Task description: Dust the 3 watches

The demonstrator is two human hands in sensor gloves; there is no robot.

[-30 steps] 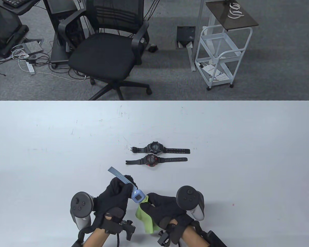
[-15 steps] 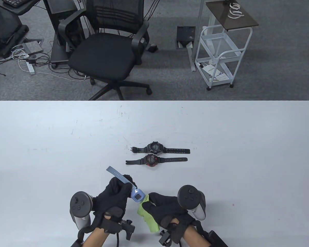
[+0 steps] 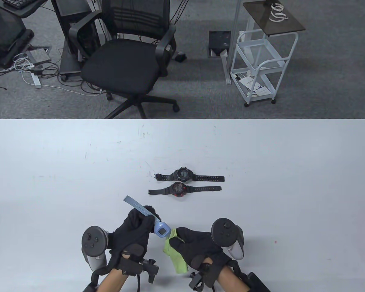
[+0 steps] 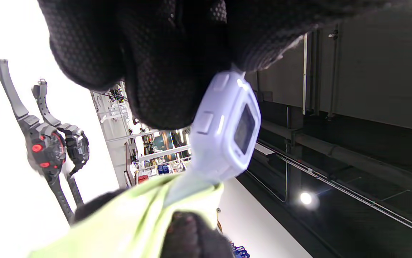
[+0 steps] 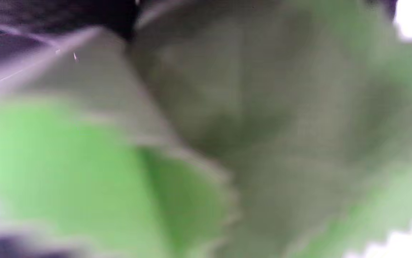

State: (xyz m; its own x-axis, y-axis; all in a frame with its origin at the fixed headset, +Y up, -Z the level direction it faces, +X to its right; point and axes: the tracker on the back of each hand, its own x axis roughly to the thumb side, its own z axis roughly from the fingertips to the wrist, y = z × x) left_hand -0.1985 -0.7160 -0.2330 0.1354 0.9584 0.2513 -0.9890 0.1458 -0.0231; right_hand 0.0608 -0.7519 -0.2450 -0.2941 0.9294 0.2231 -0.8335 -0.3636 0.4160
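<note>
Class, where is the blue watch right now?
In the table view, the blue watch is near the bottom centre, held in the left hand, against the green cloth in the right hand.

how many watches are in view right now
3. A light blue watch held in the left hand, and a black watch and a black-and-red watch lying mid-table. None seem hidden.

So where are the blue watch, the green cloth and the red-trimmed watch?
blue watch (image 3: 161,232), table view, on its face.
green cloth (image 3: 177,262), table view, on its hanging end.
red-trimmed watch (image 3: 178,189), table view, on its dial.
</note>
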